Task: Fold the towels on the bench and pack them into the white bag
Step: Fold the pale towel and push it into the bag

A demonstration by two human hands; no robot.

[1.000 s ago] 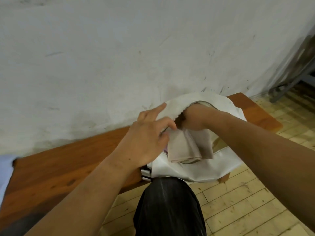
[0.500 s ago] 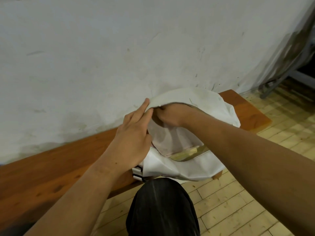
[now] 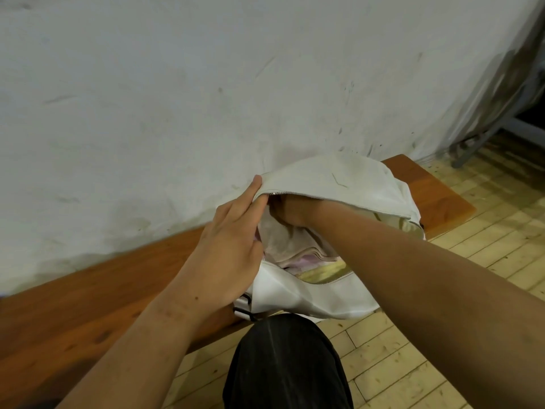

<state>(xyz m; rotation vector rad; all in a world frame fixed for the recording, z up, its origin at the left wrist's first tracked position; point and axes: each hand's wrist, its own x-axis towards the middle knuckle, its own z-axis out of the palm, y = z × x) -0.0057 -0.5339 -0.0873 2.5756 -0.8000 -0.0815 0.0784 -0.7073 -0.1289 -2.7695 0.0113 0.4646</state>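
Note:
The white bag (image 3: 330,184) lies unzipped on the right half of the wooden bench (image 3: 97,293), its mouth facing me. My left hand (image 3: 230,246) holds the upper flap of the bag at the left end of the zip, fingers pressed on the fabric edge. My right hand (image 3: 290,209) reaches inside the opening under the flap; its fingers are hidden. Folded towels (image 3: 298,252) sit inside, beige on top with pink and yellow edges below.
A scuffed white wall stands right behind the bench. The floor (image 3: 413,349) is pale wooden boards. My knee in dark trousers (image 3: 283,367) is just in front of the bag. A grey metal frame (image 3: 483,137) leans at the far right.
The beige towel that hung out of the opening is now inside the bag. My left hand rose from the towel to the bag's upper flap; my right hand went deeper in.

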